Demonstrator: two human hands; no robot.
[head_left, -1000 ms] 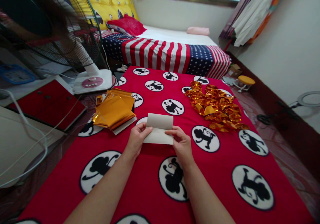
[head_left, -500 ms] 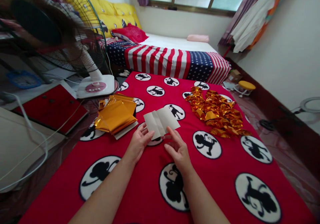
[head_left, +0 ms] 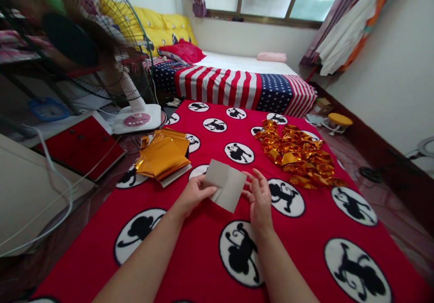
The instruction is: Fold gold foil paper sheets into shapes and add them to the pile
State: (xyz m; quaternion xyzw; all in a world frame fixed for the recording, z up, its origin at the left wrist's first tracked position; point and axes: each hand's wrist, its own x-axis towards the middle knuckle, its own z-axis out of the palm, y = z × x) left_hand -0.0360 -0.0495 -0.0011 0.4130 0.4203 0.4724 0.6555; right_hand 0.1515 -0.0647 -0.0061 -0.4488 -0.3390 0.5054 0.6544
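A grey-white sheet of paper (head_left: 226,186) with a crease near its left side is held over the red cloth (head_left: 190,253) printed with black monkey figures. My left hand (head_left: 193,195) pinches its left edge, thumb on top. At the right edge, my right hand (head_left: 259,197) has its fingers apart, the fingertips beside or just behind the paper; whether they touch is unclear. To the left lies a stack of gold foil sheets (head_left: 164,154). Several folded gold foil pieces (head_left: 298,154) lie in a heap on the right.
A fan (head_left: 73,41) on a white base stands at the left, by a red board (head_left: 81,147) and white cables. Beyond the cloth is a bed with a flag-patterned cover (head_left: 230,86). A yellow stool (head_left: 340,119) stands on the floor at the right.
The paper has been turned and now shows a flatter face. My right hand has moved right and opened away from the near edge. The view has shifted slightly.
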